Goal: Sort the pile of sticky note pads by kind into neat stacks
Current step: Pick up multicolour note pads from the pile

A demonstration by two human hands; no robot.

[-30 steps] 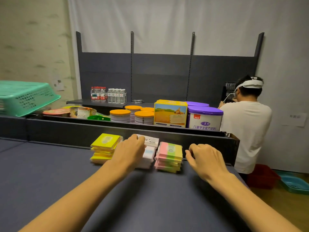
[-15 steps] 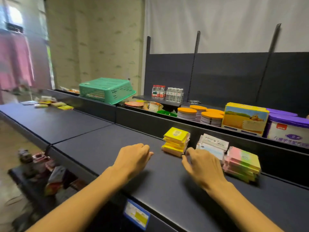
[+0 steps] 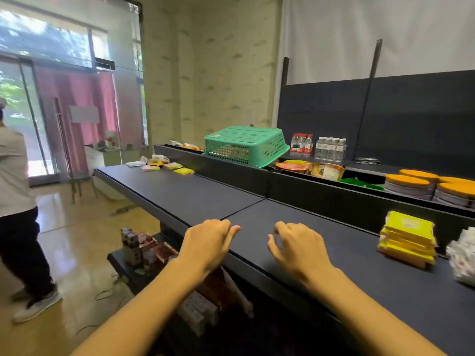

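A neat stack of yellow sticky note pads [image 3: 407, 238] stands on the dark shelf top [image 3: 321, 242] at the right. Beside it, at the frame's right edge, a stack of white pads [image 3: 462, 255] is partly cut off. Far down the shelf to the left lie several loose pads [image 3: 168, 165], yellow, pink and white. My left hand [image 3: 208, 242] and my right hand [image 3: 295, 247] hover over the bare shelf near its front edge, fingers loosely curled, holding nothing. Both hands are well left of the stacks.
A green basket [image 3: 246, 146] sits upside down on the raised back ledge. Water bottles [image 3: 318, 147], food bowls [image 3: 312, 169] and orange-lidded tubs [image 3: 421, 185] fill the shelf behind. Boxes [image 3: 144, 246] sit on a lower shelf. A person [image 3: 18, 201] stands on the floor at left.
The view has swung left, so the stacks slid to the right edge and the striped stack left the frame. Both hands came away from the stacks and now hang over bare shelf.
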